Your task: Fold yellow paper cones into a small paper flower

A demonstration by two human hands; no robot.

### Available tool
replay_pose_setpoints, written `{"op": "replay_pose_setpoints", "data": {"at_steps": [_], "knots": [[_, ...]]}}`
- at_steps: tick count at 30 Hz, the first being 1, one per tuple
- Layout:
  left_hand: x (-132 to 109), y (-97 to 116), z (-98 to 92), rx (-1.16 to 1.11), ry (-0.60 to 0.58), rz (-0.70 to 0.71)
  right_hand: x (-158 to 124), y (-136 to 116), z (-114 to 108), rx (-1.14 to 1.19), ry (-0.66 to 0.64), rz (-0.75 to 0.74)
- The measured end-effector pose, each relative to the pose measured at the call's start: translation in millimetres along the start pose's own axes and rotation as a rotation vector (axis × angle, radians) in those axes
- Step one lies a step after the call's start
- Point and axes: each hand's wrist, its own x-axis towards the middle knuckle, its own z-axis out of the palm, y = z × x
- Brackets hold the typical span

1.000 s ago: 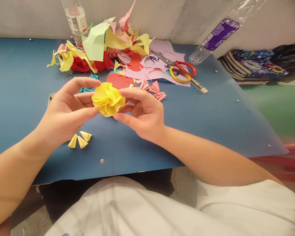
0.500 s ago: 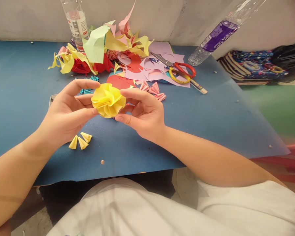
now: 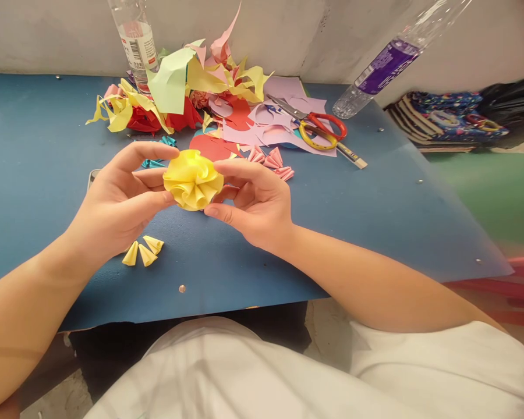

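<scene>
- The yellow paper flower (image 3: 194, 181), swirled into thin pleats, is up over the blue table (image 3: 353, 221), its edges pinched by left hand (image 3: 116, 201) and right hand (image 3: 259, 203); squeezing could crush it.
- Uneven finger pressure could loosen its folds.
- Pale-yellow cones (image 3: 147, 255), hollow, lie near the left hand; a lowered wrist could flatten them.

The blue table (image 3: 367, 209) has shiny round studs (image 3: 182, 288). A grayish wall (image 3: 253, 35) stands behind the table. A green surface (image 3: 484, 192) is right of it, and pale floor (image 3: 325, 326) shows below it.
</scene>
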Motion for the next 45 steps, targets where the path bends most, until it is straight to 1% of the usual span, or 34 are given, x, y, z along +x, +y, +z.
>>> {"op": "replay_pose_setpoints", "data": {"at_steps": [3,7,11,15,18,23,31,34,37,42,45], "knots": [[1,-2,-1.1,0.026,0.004,0.01,1,-1,-1,0.02,-0.023,-0.005],[1,-4,-2.0,0.039,-0.001,0.016,1,-3,-3,-0.044,-0.041,-0.04],[2,-4,-1.9,0.027,-0.002,0.009,2,-4,-2,-0.065,-0.022,-0.036],[1,-2,-0.3,-0.004,0.026,-0.037,1,-2,-1,-0.069,-0.004,-0.04],[1,-2,0.4,0.023,0.033,-0.035,1,1,-1,-0.086,-0.006,-0.051],[1,-5,-2.6,0.132,0.043,-0.043,-1,1,-3,-0.246,-0.066,-0.102],[1,-3,0.0,0.16,0.073,-0.108,-2,-4,-1,-0.387,-0.067,-0.175],[2,-2,1.0,0.17,0.073,-0.148,-1,-5,-3,-0.466,-0.092,-0.187],[3,-3,-0.2,0.199,0.076,-0.176,0,-5,-5,-0.516,-0.115,-0.247],[4,-9,-2.0,0.256,0.036,-0.181,0,-6,-6,-0.621,-0.184,-0.337],[3,-12,-0.3,0.264,0.011,-0.184,-1,-6,-6,-0.678,-0.243,-0.353]]}}
